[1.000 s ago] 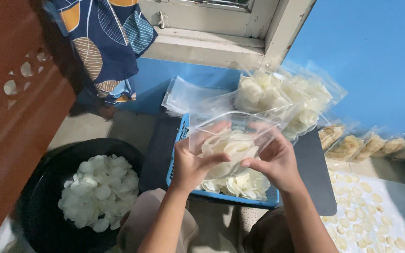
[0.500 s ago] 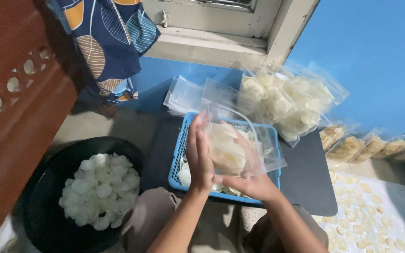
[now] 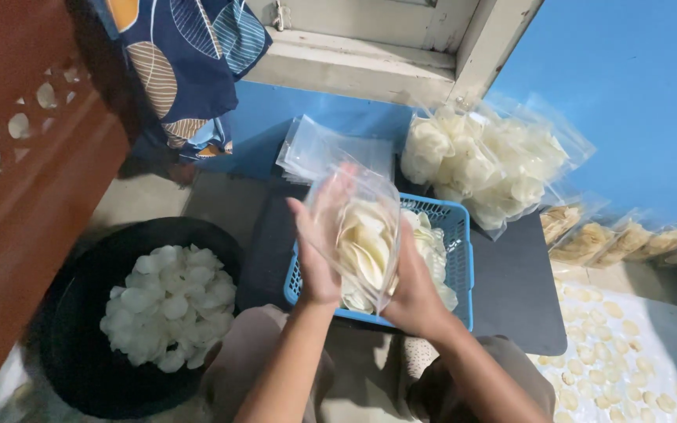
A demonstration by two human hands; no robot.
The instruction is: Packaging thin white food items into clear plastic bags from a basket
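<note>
A clear plastic bag (image 3: 362,235) partly filled with pale white chips stands upright on its edge between my two hands, above a blue plastic basket (image 3: 460,262). My left hand (image 3: 315,243) lies flat against the bag's left face, fingers pointing up. On the other side, my right hand (image 3: 413,286) presses the bag's right face and cups it from below. The basket holds more loose white chips (image 3: 432,243).
A black tub (image 3: 80,345) with white chips (image 3: 168,304) sits at the left. Filled clear bags (image 3: 487,164) pile behind the basket, beside a stack of empty bags (image 3: 315,149). More packed bags (image 3: 628,239) line the blue wall. Chips lie spread on a white sheet (image 3: 628,352) at right.
The bag has turned from lying flat between my hands to standing on edge, pressed between both palms. My hands have shifted slightly left over the basket.
</note>
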